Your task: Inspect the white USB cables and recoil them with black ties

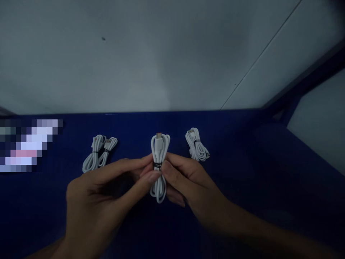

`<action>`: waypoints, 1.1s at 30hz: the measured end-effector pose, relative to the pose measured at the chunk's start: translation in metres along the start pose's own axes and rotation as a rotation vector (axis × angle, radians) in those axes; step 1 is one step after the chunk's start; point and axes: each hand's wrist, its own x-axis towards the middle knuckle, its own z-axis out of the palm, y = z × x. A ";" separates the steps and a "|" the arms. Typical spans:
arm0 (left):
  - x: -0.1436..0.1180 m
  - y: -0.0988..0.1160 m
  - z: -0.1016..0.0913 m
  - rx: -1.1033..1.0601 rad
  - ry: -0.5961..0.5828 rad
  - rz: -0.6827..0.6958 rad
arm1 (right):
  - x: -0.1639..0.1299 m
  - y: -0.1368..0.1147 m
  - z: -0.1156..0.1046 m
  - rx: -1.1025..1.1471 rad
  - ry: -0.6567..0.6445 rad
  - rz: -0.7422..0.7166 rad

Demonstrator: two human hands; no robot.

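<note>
Cable [159, 153] sits between left hand [90, 199] and right hand [198, 192], fingers [176, 177] of both pinching its middle.

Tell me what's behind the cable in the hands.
Behind the cable, the blue surface shows around its loops. The left hand and right hand hold it from either side; whatever lies directly behind it is covered.

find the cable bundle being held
The held cable bundle is near the head view's centre, pinched between the left hand and right hand, over the blue surface.
</note>
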 end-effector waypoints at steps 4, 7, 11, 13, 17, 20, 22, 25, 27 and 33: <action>0.011 0.006 0.006 -0.148 -0.215 -0.115 | 0.001 0.002 0.000 0.014 0.005 0.012; 0.020 0.011 0.012 -0.217 -0.256 -0.140 | 0.001 -0.001 0.001 0.017 -0.011 0.030; 0.023 0.008 0.009 -0.235 -0.270 -0.158 | 0.000 -0.005 0.001 -0.040 -0.058 0.075; 0.023 0.003 0.002 -0.248 -0.286 -0.187 | 0.001 -0.004 0.000 -0.060 -0.051 0.073; 0.022 -0.010 -0.008 -0.313 -0.383 -0.295 | 0.004 0.001 -0.004 -0.116 0.025 0.014; 0.024 -0.015 -0.010 -0.395 -0.469 -0.406 | 0.005 0.001 -0.005 -0.186 0.083 0.031; 0.024 -0.016 -0.010 -0.432 -0.501 -0.453 | 0.004 0.000 -0.004 -0.215 0.095 0.044; 0.025 -0.016 -0.010 -0.446 -0.527 -0.443 | 0.002 -0.002 -0.004 -0.265 0.075 0.054; 0.026 -0.016 -0.011 -0.445 -0.566 -0.416 | 0.002 -0.003 -0.005 -0.274 0.047 0.075; 0.028 -0.006 -0.008 -0.428 -0.539 -0.256 | 0.004 -0.002 -0.010 -0.060 -0.051 0.119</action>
